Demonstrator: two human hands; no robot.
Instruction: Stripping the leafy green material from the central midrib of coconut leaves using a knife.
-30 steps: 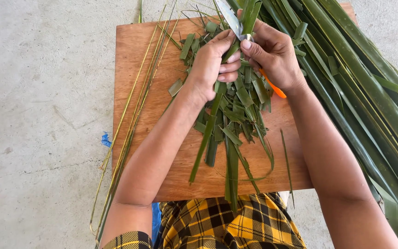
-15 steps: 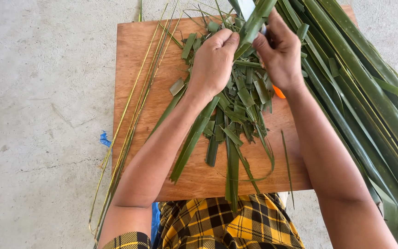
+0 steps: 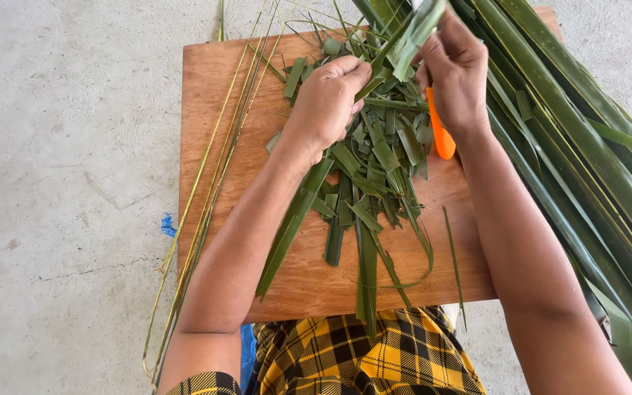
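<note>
- The left hand (image 3: pixel 328 99) rests knuckles-up on the heap of cut leaf pieces (image 3: pixel 374 157), its grip clenched around a long green leaf strip (image 3: pixel 294 219) that runs from under the palm down toward the near edge of the wooden board (image 3: pixel 221 146). Judged from the pose, this hold keeps the strip taut and flat.
- The right hand (image 3: pixel 456 69) is raised above the far edge of the board, its grip closed on an orange-handled knife (image 3: pixel 440 135). The handle projects below the palm; the blade is hidden behind the fingers and leaf. The same hand touches a folded leaf tip (image 3: pixel 418 29) that stands up toward the camera.
- The two hands are near each other but apart, so the leaf between them spans a short gap, which probably gives the tool a supported section to work on.
- Thin yellow-green midribs (image 3: pixel 210 183) lie along the left edge of the board and overhang onto the concrete floor (image 3: pixel 60 183), kept apart from the heap.
- Uncut palm fronds (image 3: pixel 587 161) crowd the right edge, leaving little room there.
- Open room lies on the bare left and near parts of the board. The near edge meets the yellow checked cloth (image 3: pixel 374 358) on the person's lap.
</note>
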